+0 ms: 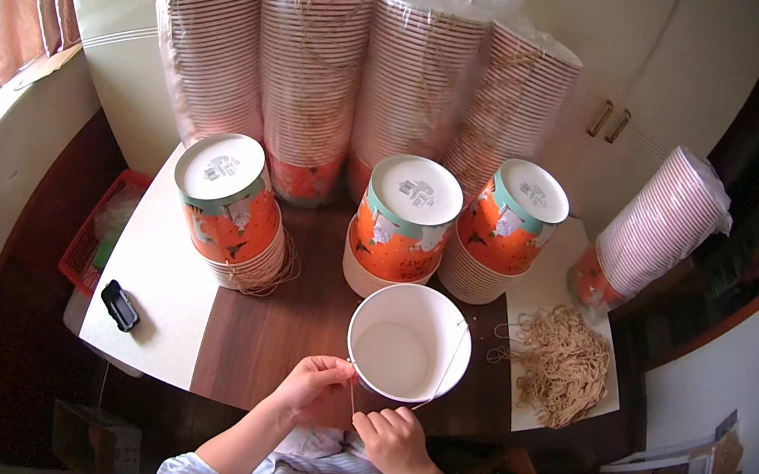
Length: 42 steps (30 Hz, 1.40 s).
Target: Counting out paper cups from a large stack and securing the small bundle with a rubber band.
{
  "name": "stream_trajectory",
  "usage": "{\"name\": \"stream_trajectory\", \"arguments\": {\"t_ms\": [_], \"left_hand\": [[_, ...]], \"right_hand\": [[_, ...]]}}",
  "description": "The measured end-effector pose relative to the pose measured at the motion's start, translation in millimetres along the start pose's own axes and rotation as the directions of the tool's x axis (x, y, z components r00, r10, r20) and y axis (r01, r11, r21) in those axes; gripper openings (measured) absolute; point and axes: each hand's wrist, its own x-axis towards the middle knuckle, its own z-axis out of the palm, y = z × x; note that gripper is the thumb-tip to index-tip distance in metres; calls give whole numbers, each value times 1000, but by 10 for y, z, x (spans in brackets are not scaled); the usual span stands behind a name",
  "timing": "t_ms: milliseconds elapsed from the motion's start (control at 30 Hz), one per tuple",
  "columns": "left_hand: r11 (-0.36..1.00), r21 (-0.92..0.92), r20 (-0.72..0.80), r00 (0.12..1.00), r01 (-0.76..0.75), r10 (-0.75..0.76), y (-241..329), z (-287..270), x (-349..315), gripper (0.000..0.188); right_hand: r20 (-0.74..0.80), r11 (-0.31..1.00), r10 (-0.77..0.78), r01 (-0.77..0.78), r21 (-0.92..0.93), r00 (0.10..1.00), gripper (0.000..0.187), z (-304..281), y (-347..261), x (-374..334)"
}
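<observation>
A white paper bucket stands mouth up near the table's front edge, its inside facing me. A thin cord hangs from the right side of its rim and runs down to my right hand, whose curled fingers grip it. With fingertips pinched together at the left side of the rim, my left hand holds a stretch of cord against the bucket. Between both hands a short length of cord shows. How the cord passes through the left rim is hidden by my fingers.
Behind the bucket, three upside-down stacks of orange-and-green buckets stand on the table. Tall plastic-wrapped stacks rise beyond, another at right. A heap of tan cords lies right; a small black case lies left.
</observation>
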Motion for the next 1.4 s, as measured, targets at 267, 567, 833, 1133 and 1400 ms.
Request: {"name": "stream_trajectory", "arguments": {"t_ms": [267, 567, 833, 1133, 1400], "left_hand": [[983, 84, 8, 987, 161, -163, 133, 87, 125, 8], [954, 192, 75, 966, 231, -249, 135, 95, 347, 7], [961, 200, 110, 970, 192, -217, 201, 173, 368, 6], [800, 578, 135, 986, -159, 98, 337, 33, 270, 18], [318, 854, 263, 869, -412, 419, 693, 21, -41, 22]], "right_hand": [[41, 993, -116, 118, -31, 992, 5, -79, 46, 49], [79, 990, -134, 137, -40, 988, 7, -18, 173, 42], [102, 990, -134, 137, -27, 986, 7, -28, 217, 25], [-40, 994, 38, -42, -102, 998, 22, -434, 141, -94], [-58, 971, 137, -146, -188, 989, 19, -624, 462, -43]]}}
